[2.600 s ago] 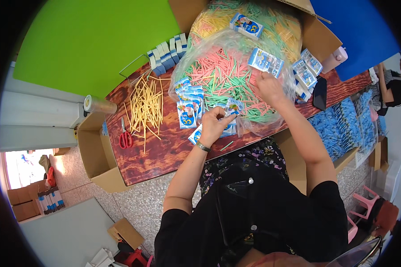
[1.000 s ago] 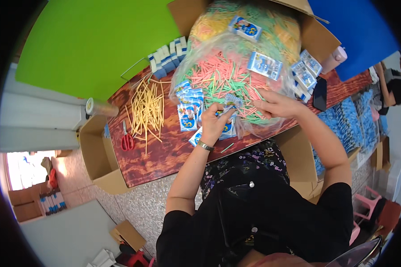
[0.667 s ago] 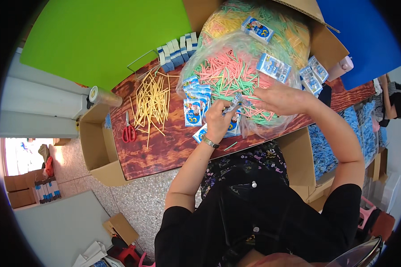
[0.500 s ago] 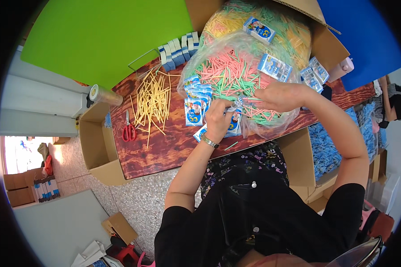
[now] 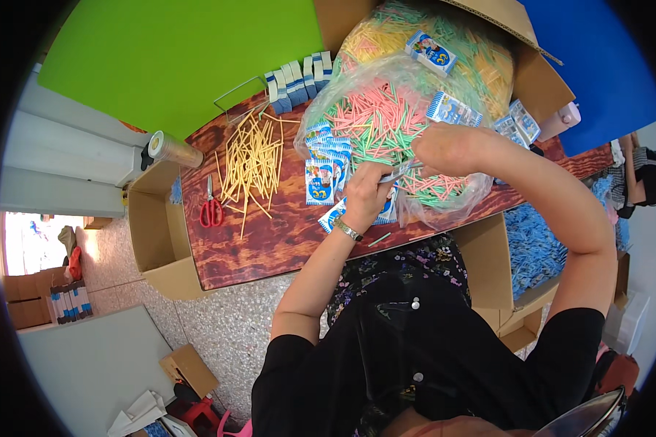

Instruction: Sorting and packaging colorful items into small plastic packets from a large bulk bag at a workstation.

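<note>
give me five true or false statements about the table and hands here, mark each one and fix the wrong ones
1. The red-handled scissors lie left of the loose yellow sticks. True.
2. The left hand is gripping the scissors. False: it is pinching a small packet.
3. Pink and green sticks are heaped in a clear plastic bag. True.
4. The watch is on the right wrist. False: it is on the left wrist.
5. The open box at the right has blue contents. True.
</note>
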